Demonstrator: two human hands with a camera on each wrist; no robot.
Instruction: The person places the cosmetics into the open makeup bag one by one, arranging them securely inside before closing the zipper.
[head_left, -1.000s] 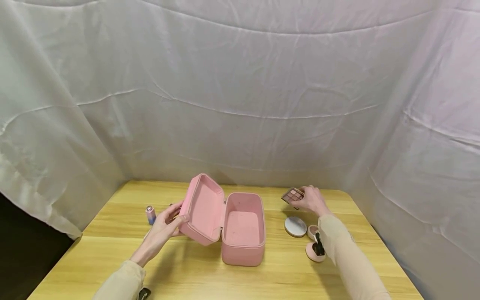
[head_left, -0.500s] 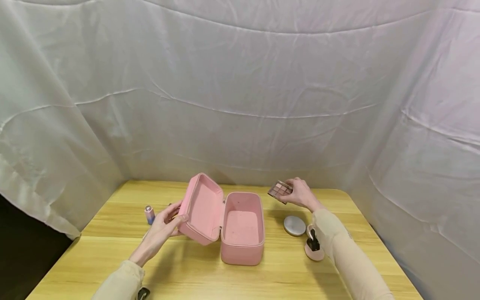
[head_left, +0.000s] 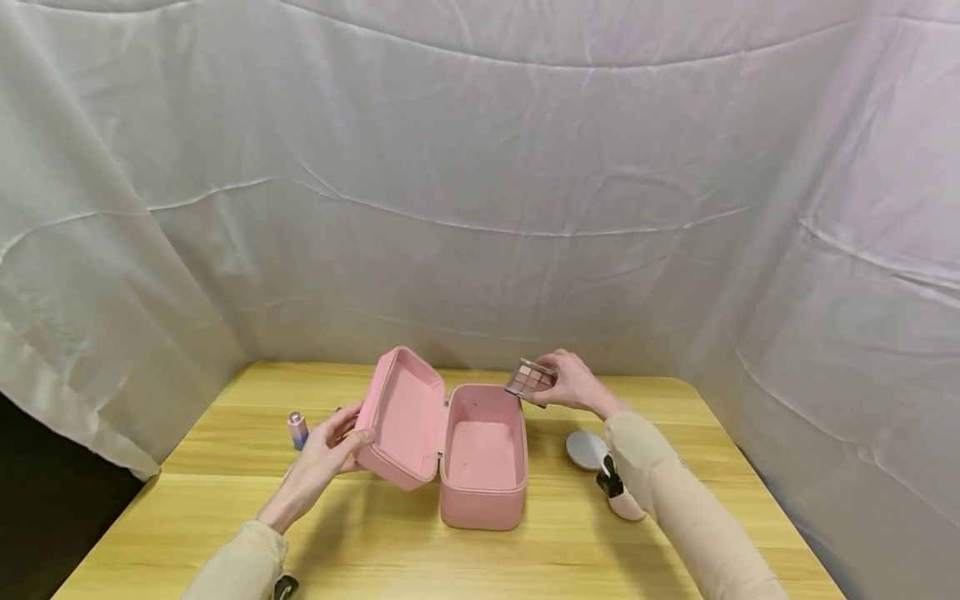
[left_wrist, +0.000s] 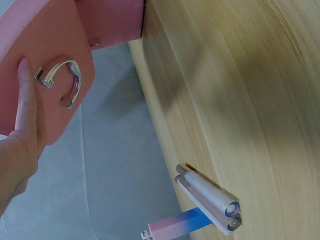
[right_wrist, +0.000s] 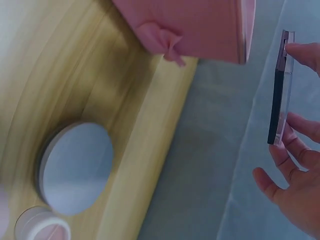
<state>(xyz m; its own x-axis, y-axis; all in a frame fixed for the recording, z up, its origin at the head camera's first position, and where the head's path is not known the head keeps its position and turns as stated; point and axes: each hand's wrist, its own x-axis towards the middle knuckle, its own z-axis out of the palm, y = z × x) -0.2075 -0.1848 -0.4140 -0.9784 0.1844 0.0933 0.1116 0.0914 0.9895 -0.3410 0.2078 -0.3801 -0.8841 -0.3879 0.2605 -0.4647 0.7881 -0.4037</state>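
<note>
A pink cosmetic case (head_left: pixel 483 510) stands on the wooden table with its lid (head_left: pixel 408 417) tilted open to the left. My left hand (head_left: pixel 322 450) holds that lid by its outer side, thumb at the rim; in the left wrist view one finger lies straight along it beside a metal-ended handle (left_wrist: pixel 76 82). At the case's back right corner, my right hand (head_left: pixel 574 383) pinches an eyeshadow palette (head_left: pixel 529 379) between thumb and fingers, raised above the table. Edge-on, the palette (right_wrist: pixel 278 95) shows a dark base and clear cover in the right wrist view. The case interior appears bare.
Right of the case lie a round silver compact (head_left: pixel 585 450) and a pink round item (head_left: pixel 626 506), partly behind the sleeve. A small round jar (right_wrist: pixel 42 226) sits near the compact. A pink-blue bottle (head_left: pixel 297 429) and silver tubes (left_wrist: pixel 210 195) are on the left. Grey cloth (head_left: pixel 480 167) hangs behind.
My right hand has carried the eyeshadow palette leftward from above the compact's far side to the case's rim. The left hand and the lid have stayed in place.
</note>
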